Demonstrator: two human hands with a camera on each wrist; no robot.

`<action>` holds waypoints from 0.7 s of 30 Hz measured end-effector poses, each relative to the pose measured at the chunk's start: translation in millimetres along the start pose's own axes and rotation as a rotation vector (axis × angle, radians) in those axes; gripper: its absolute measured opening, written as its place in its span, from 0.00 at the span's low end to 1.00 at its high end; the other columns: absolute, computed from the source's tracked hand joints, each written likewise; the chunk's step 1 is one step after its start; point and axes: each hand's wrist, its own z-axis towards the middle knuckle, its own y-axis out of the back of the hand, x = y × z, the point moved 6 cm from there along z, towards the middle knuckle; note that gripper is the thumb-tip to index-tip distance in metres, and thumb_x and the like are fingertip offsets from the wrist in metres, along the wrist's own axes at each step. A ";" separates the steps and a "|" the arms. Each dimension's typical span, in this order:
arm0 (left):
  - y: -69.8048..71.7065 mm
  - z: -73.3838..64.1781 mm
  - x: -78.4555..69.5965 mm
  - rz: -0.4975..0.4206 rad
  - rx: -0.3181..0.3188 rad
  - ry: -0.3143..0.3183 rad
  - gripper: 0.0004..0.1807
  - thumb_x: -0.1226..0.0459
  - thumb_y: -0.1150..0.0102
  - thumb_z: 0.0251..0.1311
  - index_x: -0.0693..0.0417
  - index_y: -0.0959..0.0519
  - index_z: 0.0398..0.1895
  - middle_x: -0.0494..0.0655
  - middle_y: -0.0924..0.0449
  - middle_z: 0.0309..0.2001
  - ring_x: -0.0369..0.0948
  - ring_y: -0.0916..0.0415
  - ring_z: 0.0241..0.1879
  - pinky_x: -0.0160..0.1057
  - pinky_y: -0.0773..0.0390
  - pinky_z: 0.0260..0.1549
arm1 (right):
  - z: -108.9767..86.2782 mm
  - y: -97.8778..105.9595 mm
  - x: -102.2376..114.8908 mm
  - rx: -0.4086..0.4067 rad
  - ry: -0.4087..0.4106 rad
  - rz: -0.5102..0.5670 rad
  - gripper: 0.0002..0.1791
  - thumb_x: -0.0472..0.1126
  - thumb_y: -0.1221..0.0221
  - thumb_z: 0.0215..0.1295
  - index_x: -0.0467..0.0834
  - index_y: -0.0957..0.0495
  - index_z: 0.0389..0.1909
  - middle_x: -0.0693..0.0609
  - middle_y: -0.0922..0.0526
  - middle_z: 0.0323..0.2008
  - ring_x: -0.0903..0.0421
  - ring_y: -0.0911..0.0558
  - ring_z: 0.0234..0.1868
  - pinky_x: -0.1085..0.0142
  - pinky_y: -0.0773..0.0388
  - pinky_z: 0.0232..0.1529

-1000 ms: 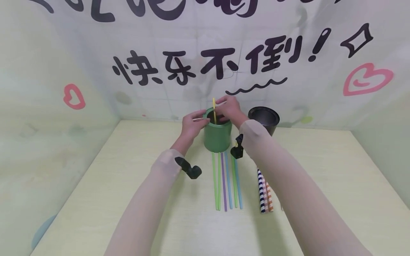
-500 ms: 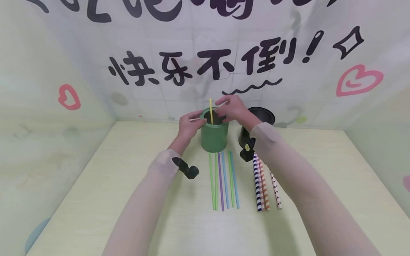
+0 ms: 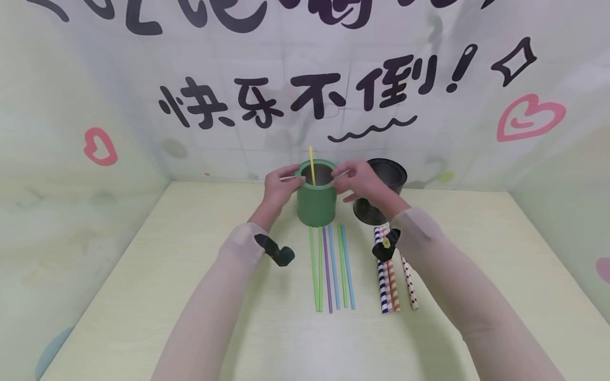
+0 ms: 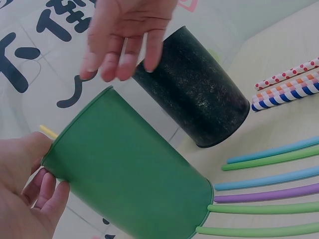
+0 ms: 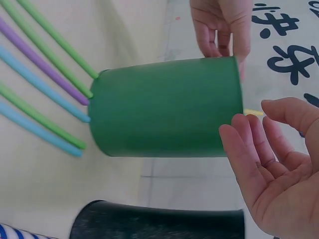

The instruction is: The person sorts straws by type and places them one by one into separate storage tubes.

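A green cylindrical bucket [image 3: 316, 206] stands upright on the table with a yellow straw [image 3: 312, 165] leaning inside it, its top end above the rim. My left hand [image 3: 278, 185] holds the bucket's rim on the left side, thumb in front and fingers farther back. At the opposite side of the rim is my right hand [image 3: 359, 182], fingers loosely bent and nothing in them; its fingertips [image 5: 229, 130] overlap the rim in the right wrist view. Several thin plastic straws, among them a purple straw [image 3: 327, 270] and a blue straw [image 3: 334, 270], lie side by side before the bucket.
A black bucket [image 3: 369, 211] stands to the right, partly behind my right hand. In front of it lie striped paper straws [image 3: 383, 296] and a red-dotted paper straw [image 3: 409, 280]. A printed white backdrop [image 3: 219, 153] rises behind the table [image 3: 190, 254].
My right hand has moved away from the yellow straw at the bucket's mouth, right and down to the rim's outer side. The left hand stays at the rim. The view has shifted slightly.
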 end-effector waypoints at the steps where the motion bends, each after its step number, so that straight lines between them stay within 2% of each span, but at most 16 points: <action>1: -0.2 0.1 0.2 0.001 -0.001 0.000 0.22 0.69 0.39 0.54 0.59 0.26 0.55 0.55 0.26 0.50 0.46 0.26 0.49 0.32 0.21 0.43 | -1.8 0.3 -5.2 -0.001 -0.007 0.008 0.18 0.34 0.42 0.60 0.34 0.29 0.50 0.35 0.23 0.43 0.40 0.23 0.44 0.53 0.18 0.36; 8: -0.3 0.2 0.1 0.007 -0.013 0.004 0.22 0.69 0.39 0.54 0.58 0.26 0.55 0.55 0.27 0.50 0.46 0.26 0.48 0.32 0.21 0.42 | -5.7 1.1 -45.9 -0.032 -0.057 0.071 0.19 0.34 0.42 0.60 0.33 0.31 0.51 0.36 0.23 0.43 0.45 0.22 0.39 0.49 0.20 0.42; 15: -0.8 -0.3 -1.0 -0.001 -0.011 0.007 0.22 0.69 0.39 0.54 0.58 0.26 0.55 0.55 0.27 0.51 0.46 0.27 0.49 0.31 0.21 0.42 | -7.8 -6.5 -81.5 -0.041 -0.142 0.081 0.20 0.34 0.43 0.60 0.32 0.31 0.53 0.33 0.24 0.48 0.48 0.20 0.38 0.57 0.18 0.38; 21: -0.8 -1.0 -0.9 -0.003 -0.012 0.006 0.22 0.69 0.39 0.54 0.58 0.26 0.55 0.55 0.27 0.51 0.46 0.27 0.49 0.32 0.21 0.42 | -7.5 -12.1 -108.8 -0.106 -0.219 0.088 0.18 0.33 0.41 0.58 0.33 0.28 0.50 0.40 0.20 0.38 0.51 0.20 0.34 0.57 0.18 0.37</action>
